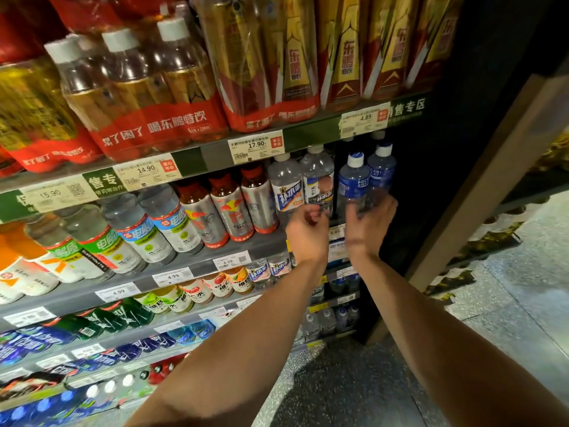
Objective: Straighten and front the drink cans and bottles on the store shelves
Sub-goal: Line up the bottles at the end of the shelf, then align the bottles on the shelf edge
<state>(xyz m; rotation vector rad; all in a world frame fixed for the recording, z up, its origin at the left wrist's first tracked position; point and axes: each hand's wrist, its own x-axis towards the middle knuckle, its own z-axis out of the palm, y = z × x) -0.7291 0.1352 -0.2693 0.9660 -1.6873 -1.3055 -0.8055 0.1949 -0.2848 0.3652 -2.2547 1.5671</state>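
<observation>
1. Two bare forearms rose from the bottom of the frame toward the right-centre, where both hands worked at the second shelf from the top.
2. The right hand (371, 224) had its fingers curled round the lower part of a blue-labelled bottle (354, 183) with a white cap, standing upright at the right end of that shelf.
3. The left hand (308, 231) sat just beside it, fingers curled at the base of a clear bottle (318, 183) with a blue-and-white label; whether it truly gripped the bottle I could not tell.
4. A second blue-labelled bottle (381, 167) stood just behind and to the right of the first, close to the dark side wall (446, 149) of the unit.
5. Left of the hands along the same shelf stood another clear bottle (284, 186), then three silver-and-red bottles (229, 208) with red caps, then clear electrolyte bottles (147, 229) leaning in the wide-angle view.
6. Price tags (231, 260) lined the shelf edge (184, 266) under them.
7. Lower shelves at lower left carried small juice, green and blue bottles, blurred.
8. Highest in the frame, the top shelf held shrink-wrapped packs (147, 87) of amber drink and tall gold-and-red bottles (348, 57).
</observation>
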